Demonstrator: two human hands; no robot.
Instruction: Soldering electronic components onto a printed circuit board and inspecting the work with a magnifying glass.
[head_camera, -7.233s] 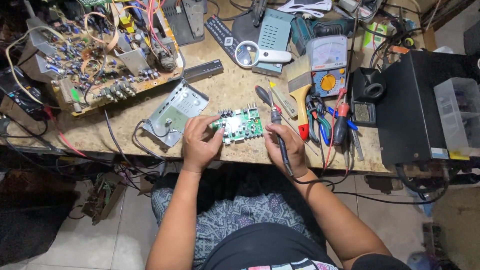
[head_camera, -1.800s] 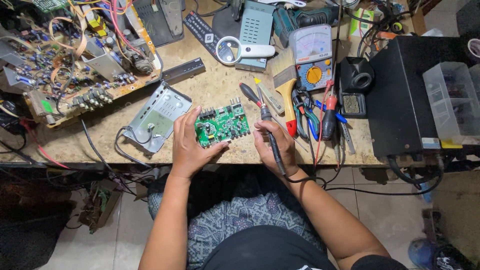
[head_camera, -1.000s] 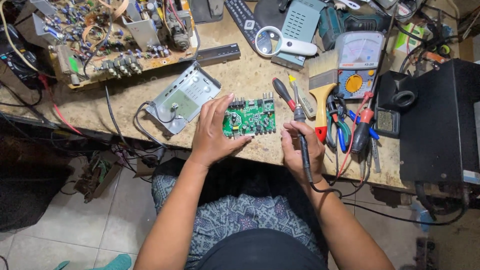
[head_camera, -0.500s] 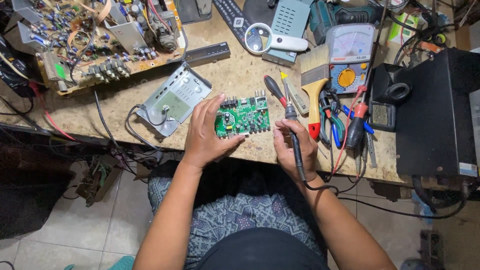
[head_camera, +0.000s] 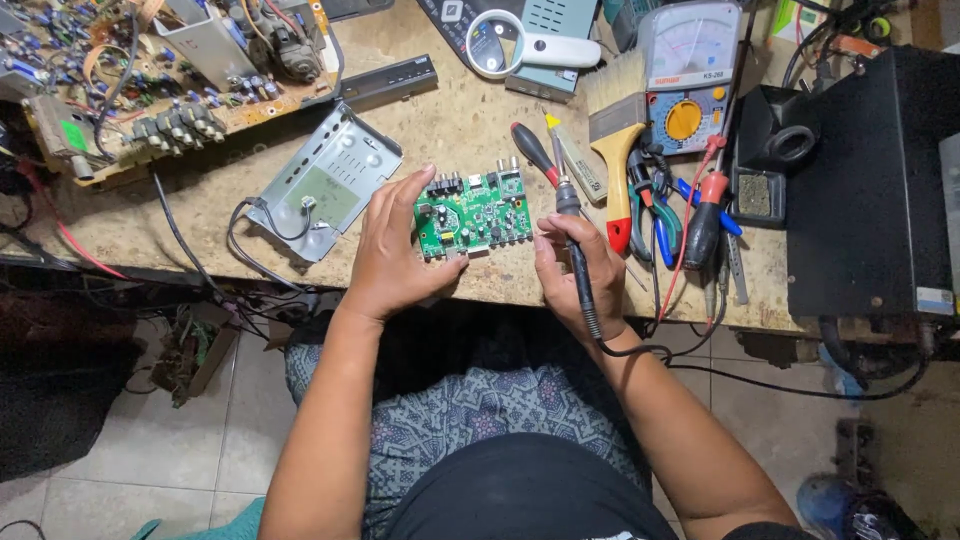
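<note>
A worn, speckled desk (head_camera: 470, 130) stands over a grey tiled floor (head_camera: 150, 470). At far left a large brown circuit board (head_camera: 150, 90) runs past the frame's edge, its parts too crowded to count. One metal casing (head_camera: 325, 185) lies beside the left hand (head_camera: 395, 255), which grips one green circuit board (head_camera: 472, 213) at the desk's front edge. The right hand (head_camera: 580, 275) is closed around one soldering iron (head_camera: 575, 250), its tip hidden. Further right are one paintbrush (head_camera: 615, 150), one analog multimeter (head_camera: 690, 75), and a black box (head_camera: 870, 180), cut off.
</note>
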